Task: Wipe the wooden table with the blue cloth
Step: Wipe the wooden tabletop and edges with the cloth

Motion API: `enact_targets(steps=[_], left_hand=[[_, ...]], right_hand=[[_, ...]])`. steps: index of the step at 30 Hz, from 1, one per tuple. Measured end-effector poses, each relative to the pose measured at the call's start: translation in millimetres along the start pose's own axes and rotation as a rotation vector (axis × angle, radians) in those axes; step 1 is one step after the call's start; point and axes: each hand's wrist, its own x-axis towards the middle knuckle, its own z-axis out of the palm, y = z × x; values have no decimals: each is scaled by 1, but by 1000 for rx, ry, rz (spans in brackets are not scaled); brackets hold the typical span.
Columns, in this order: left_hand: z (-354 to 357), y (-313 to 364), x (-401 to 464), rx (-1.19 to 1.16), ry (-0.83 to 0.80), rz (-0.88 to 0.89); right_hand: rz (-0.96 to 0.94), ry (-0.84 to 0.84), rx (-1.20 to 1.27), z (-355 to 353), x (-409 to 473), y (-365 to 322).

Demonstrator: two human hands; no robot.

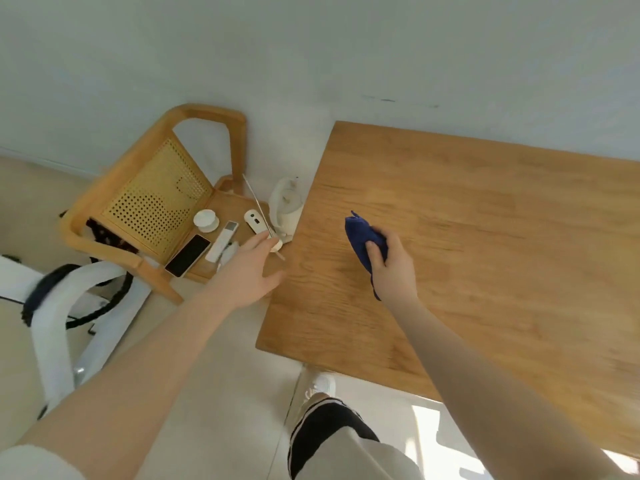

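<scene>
The right hand (391, 261) grips the bunched blue cloth (362, 240) and holds it against the wooden table (485, 237), near its left edge. The left hand (249, 271) hovers with loose, spread fingers beside that edge, apparently holding nothing, though blur limits certainty. Beyond it, 1 chair (149, 202) carries a phone (187, 255) and other small items. Spread the cloth flatter, press evenly, and wipe in overlapping passes along the grain toward the far right.
</scene>
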Motion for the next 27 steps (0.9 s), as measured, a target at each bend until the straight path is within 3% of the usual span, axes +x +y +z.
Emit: enact_targets(steps=[8,12,19,24,26,27], left_hand=[[-69,-40,77,-5,33,26],[-90,-50,122,-49,11,66],[-105,-52,252,-204,-88,134],[-113,-44,363,-403,-41,193],[-114,-49,395,-343,-80,263],[-115,-53,408,-300,-99,304]], right_hand=[[4,-31,-56,63,94,-47],[-54,72,-215,75,132,-57],[107,243,-454,104,213,-49],[2,372,-643,131,298,-48],[-114,317,-803,145,339,-42],[-142,191,-935,150,357,-37]])
